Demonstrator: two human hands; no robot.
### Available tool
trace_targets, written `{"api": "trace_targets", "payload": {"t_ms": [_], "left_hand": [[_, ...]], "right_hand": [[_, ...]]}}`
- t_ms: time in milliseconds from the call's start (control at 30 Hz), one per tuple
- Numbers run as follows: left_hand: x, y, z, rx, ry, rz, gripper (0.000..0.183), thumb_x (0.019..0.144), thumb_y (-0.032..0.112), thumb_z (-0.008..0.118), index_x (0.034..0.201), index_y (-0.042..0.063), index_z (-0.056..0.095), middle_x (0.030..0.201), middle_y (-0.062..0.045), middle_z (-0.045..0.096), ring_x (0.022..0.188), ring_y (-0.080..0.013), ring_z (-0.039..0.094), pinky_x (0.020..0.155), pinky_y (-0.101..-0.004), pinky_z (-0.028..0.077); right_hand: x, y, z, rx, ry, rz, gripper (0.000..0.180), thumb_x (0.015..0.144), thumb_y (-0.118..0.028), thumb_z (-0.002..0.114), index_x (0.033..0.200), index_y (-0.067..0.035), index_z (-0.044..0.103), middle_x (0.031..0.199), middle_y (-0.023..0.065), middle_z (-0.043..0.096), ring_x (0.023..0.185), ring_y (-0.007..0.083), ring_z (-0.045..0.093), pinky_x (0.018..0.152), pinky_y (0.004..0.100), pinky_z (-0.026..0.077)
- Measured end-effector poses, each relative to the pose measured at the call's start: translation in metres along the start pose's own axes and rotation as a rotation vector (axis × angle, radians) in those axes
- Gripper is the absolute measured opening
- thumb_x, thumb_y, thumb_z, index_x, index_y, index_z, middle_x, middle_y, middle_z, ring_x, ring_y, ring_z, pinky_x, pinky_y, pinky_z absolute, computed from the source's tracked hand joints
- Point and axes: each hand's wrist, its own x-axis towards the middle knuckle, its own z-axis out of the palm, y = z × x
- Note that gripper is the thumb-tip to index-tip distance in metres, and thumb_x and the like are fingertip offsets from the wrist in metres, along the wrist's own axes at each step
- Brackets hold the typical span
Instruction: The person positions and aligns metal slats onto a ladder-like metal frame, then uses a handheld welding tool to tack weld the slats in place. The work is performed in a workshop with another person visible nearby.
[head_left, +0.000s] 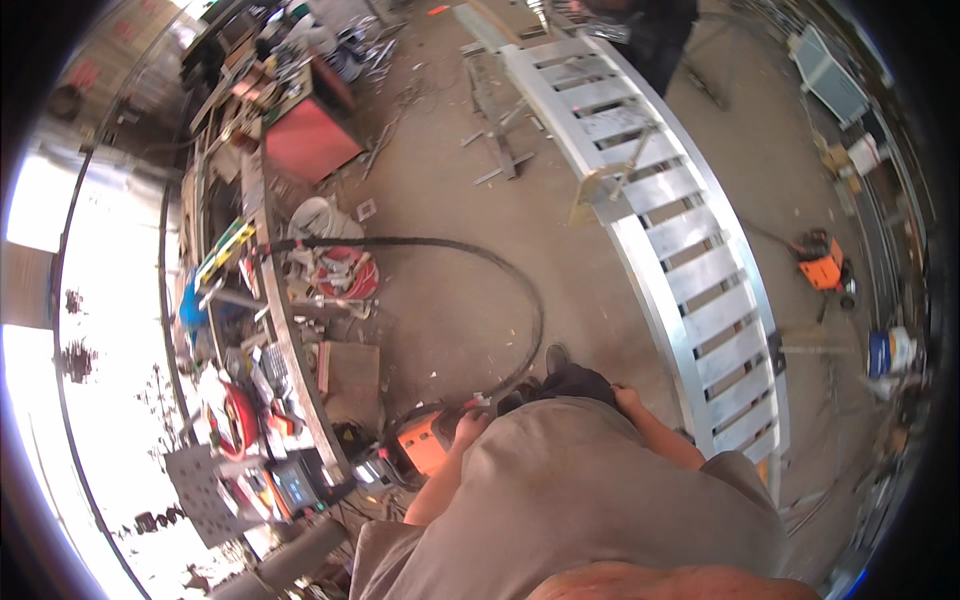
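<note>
My left hand (471, 427) hangs beside my waist, next to an orange and black machine (421, 444). Its fingers are partly hidden and small, so whether it holds anything is unclear. At my right hip, my right hand (624, 397) rests by the dark trousers (577, 382), its fingers bent; their grip is not plain. To the right of that hand runs a long slatted metal frame (694, 274), raised off the floor. A clamp-like metal piece (611, 191) sits across its near rail. From the workbench, a black hose (525, 277) loops over the floor toward my left side.
Tools and a device with a lit screen (294, 486) crowd the workbench (300, 382) at left. Red bucket (352, 274) and cardboard box (352, 379) stand beside it. A metal trestle (495, 120) supports the frame's far end, near another person (660, 45). Another orange machine (821, 262) is at right.
</note>
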Motion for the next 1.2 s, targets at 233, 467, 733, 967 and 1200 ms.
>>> {"api": "trace_targets", "payload": {"t_ms": [233, 467, 733, 967, 1200], "left_hand": [[-0.022, 0.083, -0.018, -0.076, 0.309, -0.080, 0.054, 0.100, 0.042, 0.062, 0.136, 0.003, 0.068, 0.129, -0.024, 0.071, 0.127, -0.0405, 0.065, 0.108, -0.0457, 0.051], [-0.017, 0.112, -0.061, -0.395, 0.409, -0.207, 0.048, 0.103, 0.035, 0.061, 0.135, -0.001, 0.069, 0.127, -0.025, 0.073, 0.124, -0.0352, 0.068, 0.106, -0.0407, 0.051], [0.080, 0.053, -0.125, -0.306, 0.312, -0.324, 0.055, 0.099, 0.042, 0.062, 0.130, -0.002, 0.071, 0.130, -0.027, 0.071, 0.128, -0.0380, 0.066, 0.108, -0.0436, 0.049], [0.158, 0.020, -0.275, -0.503, 0.333, -0.280, 0.052, 0.097, 0.038, 0.067, 0.129, -0.002, 0.071, 0.127, -0.025, 0.073, 0.125, -0.0356, 0.068, 0.106, -0.0420, 0.051], [0.226, 0.045, -0.437, -0.970, 0.572, -0.230, 0.044, 0.101, 0.039, 0.069, 0.117, -0.002, 0.067, 0.092, -0.005, 0.069, 0.085, -0.0150, 0.062, 0.079, -0.0324, 0.051]], "right_hand": [[0.013, -0.073, -0.024, -0.092, -0.088, -0.053, 0.041, 0.096, -0.036, 0.061, 0.115, -0.004, 0.078, 0.116, 0.0231, 0.074, 0.112, 0.0389, 0.070, 0.098, 0.0437, 0.053], [0.054, -0.117, -0.015, -0.187, -0.142, -0.057, 0.041, 0.095, -0.040, 0.060, 0.107, -0.005, 0.078, 0.117, 0.0205, 0.074, 0.111, 0.0385, 0.070, 0.098, 0.0430, 0.052], [0.107, -0.190, 0.029, -0.257, -0.132, 0.036, 0.037, 0.095, -0.029, 0.063, 0.118, -0.002, 0.073, 0.115, 0.0201, 0.074, 0.103, 0.0323, 0.070, 0.089, 0.0449, 0.054], [0.145, -0.273, 0.110, -0.650, -0.070, -0.214, 0.042, 0.100, -0.026, 0.055, 0.128, 0.001, 0.070, 0.115, 0.0266, 0.075, 0.107, 0.0417, 0.072, 0.090, 0.0474, 0.055], [0.196, -0.411, 0.171, -0.788, -0.219, -0.429, 0.041, 0.104, -0.031, 0.053, 0.133, -0.007, 0.070, 0.134, 0.0210, 0.069, 0.121, 0.0385, 0.067, 0.102, 0.0445, 0.054]]}}
